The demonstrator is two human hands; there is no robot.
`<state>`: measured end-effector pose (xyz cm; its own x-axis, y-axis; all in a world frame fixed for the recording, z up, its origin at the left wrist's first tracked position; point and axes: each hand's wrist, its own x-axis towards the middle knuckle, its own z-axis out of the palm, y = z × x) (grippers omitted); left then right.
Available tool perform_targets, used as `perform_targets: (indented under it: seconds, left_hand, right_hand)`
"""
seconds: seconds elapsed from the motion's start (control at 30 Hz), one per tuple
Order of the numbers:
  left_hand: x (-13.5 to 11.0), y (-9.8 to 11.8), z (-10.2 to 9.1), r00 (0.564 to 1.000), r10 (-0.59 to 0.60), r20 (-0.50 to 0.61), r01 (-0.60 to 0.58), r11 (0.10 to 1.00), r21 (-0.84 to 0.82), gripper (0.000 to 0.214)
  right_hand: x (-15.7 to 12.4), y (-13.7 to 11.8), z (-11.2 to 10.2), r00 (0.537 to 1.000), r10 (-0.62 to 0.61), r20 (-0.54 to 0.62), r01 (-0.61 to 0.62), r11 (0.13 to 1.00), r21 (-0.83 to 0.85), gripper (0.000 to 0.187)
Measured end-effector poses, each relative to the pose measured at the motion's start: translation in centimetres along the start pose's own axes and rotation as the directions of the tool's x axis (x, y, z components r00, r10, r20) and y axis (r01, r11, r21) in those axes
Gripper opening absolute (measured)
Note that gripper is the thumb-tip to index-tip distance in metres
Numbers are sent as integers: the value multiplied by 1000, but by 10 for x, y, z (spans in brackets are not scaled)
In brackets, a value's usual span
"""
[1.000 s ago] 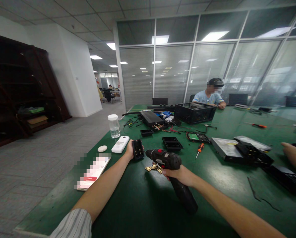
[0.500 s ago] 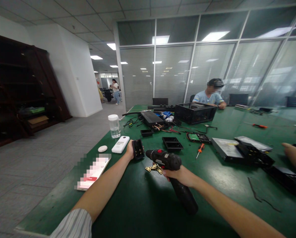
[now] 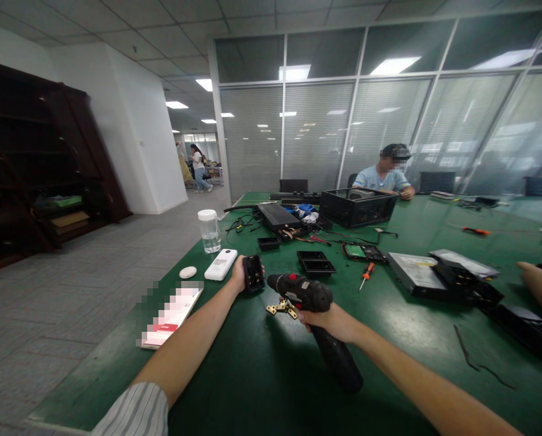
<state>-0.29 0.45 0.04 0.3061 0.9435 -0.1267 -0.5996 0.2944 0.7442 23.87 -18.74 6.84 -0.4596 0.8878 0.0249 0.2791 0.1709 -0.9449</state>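
My left hand [image 3: 238, 275] is wrapped round a small black plastic box [image 3: 254, 274], its hollow side facing me with small brass-coloured parts inside. My right hand [image 3: 327, 321] grips a black and red cordless drill [image 3: 300, 292], its chuck pointing left at the box with a small gap between them. Several brass hinge-like pieces [image 3: 282, 309] show just below the drill's body; whether they lie on the table or touch my fingers I cannot tell. Beyond the drill lies a black two-compartment tray [image 3: 316, 264], with a smaller black tray [image 3: 269, 243] farther back.
On the left of the green table [image 3: 234, 375] are a water bottle [image 3: 211, 233], a white device [image 3: 221, 264] and a white oval object [image 3: 188, 272]. An orange screwdriver [image 3: 367, 275] and metal drives [image 3: 418, 275] lie right. A co-worker sits behind a black case [image 3: 359, 208]; another person's hand [image 3: 541, 287] is at far right.
My left hand and the black box have barely shifted; the drill stays in place. In the far room, a standing person has moved left.
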Motion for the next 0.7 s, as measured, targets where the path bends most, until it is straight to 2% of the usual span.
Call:
perform_targets:
  seconds: [0.7]
  left_hand:
    - [-1, 0, 0, 1000, 25, -9, -24, 999, 23, 47]
  right_hand:
    - [0, -1, 0, 999, 36, -3, -36, 999, 1, 37]
